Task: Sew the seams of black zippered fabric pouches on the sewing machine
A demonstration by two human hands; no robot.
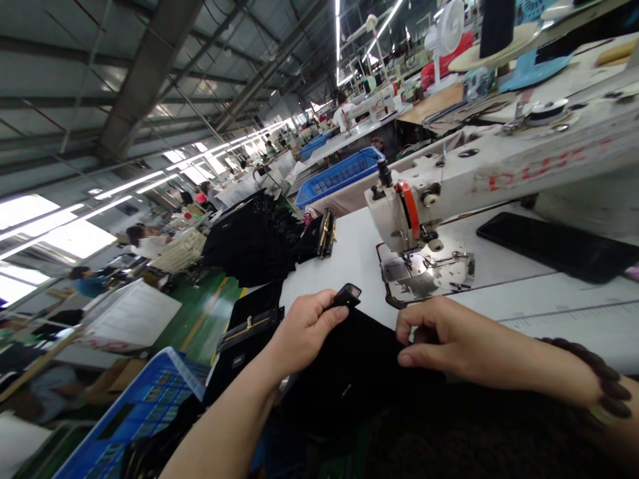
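You hold a black piece (pixel 344 372) of what looks like fabric in front of you, at the near edge of the white table (pixel 349 259), below and to the left of the sewing machine (pixel 409 213). Your left hand (pixel 309 326) has its fingers clamped on the upper corner of that piece, the thumb pressed on top, and a folded, glossy black end (pixel 348 294) juts out past the thumb. Your right hand (pixel 439 342) is at the other end of the piece's upper edge, its fingers curled and the thumb just below the forefinger; the material is so dark there that you cannot tell whether they pinch it or only touch it. A dark beaded bracelet (pixel 599 369) circles your right wrist.

The machine's metal plate (pixel 424 274) lies just beyond your right hand, and a black phone (pixel 554 245) lies on the table to the right of it, with a ruler scale (pixel 564 318) marked along the surface nearer you. To your left, a black item with a gold-coloured bar (pixel 249 326) lies near your forearm. Beyond it you have a heap of black pieces (pixel 249 233), with gold-edged black items (pixel 327 233) beside it, and a blue crate (pixel 164 379) lower down.
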